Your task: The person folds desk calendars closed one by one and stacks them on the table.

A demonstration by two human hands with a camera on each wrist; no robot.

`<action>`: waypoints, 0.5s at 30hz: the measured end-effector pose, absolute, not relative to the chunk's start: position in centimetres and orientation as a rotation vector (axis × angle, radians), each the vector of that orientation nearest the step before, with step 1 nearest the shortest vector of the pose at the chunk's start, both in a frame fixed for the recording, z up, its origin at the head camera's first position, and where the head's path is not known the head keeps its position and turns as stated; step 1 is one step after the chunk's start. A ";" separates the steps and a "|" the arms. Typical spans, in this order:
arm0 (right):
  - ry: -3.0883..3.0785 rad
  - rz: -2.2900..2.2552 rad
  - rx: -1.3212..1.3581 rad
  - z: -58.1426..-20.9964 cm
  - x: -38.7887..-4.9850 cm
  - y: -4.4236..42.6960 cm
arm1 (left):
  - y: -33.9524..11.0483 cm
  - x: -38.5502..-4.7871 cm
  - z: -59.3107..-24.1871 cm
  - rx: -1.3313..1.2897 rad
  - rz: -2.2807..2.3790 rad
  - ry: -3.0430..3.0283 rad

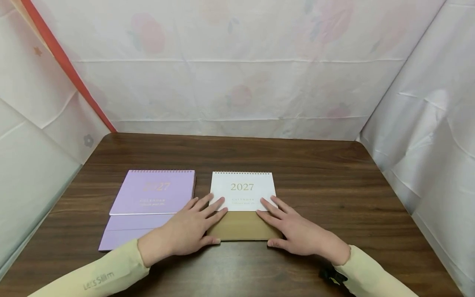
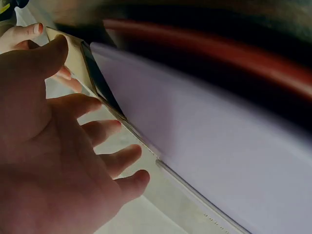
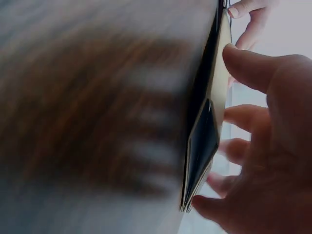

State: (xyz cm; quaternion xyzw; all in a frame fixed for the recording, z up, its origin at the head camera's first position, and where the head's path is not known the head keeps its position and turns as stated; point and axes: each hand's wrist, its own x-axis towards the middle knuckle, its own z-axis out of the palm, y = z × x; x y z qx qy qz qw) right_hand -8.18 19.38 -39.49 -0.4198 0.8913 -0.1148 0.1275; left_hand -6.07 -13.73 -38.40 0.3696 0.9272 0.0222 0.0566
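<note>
A desk calendar (image 1: 243, 192) with a white "2027" cover, a spiral binding along its top and a tan base (image 1: 245, 227) lies low on the table. Spread fingers of my left hand (image 1: 185, 229) rest on its left side, the thumb by the front edge. My right hand (image 1: 298, 231) mirrors this on the right side, fingertips on the white cover. Neither hand grips it. In the right wrist view a dark gap shows under the calendar's tan edge (image 3: 220, 73). A purple calendar (image 1: 148, 198) lies to the left, partly covered by my left hand.
The dark wood-grain table (image 1: 319, 177) extends around both calendars. Patterned white cloth (image 1: 237, 82) hangs behind it, with more cloth at both sides. A red strip (image 1: 70, 66) runs down the left corner.
</note>
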 end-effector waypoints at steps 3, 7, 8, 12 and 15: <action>2.577 -0.283 -1.222 -39.7 -8.1 19.2 | -13.6 -5.8 -38.6 1.099 0.059 2.799; 2.569 -0.222 -1.243 -39.7 -8.0 18.9 | -13.6 -5.6 -38.9 1.061 0.071 2.775; 2.568 -0.210 -1.244 -39.6 -7.9 18.8 | -13.6 -5.5 -38.9 1.057 0.072 2.771; 2.582 -0.162 -1.234 -39.4 -7.9 18.6 | -13.5 -5.5 -39.0 1.059 0.075 2.774; 2.591 -0.166 -1.227 -39.4 -8.0 18.6 | -13.5 -5.8 -39.0 1.067 0.083 2.770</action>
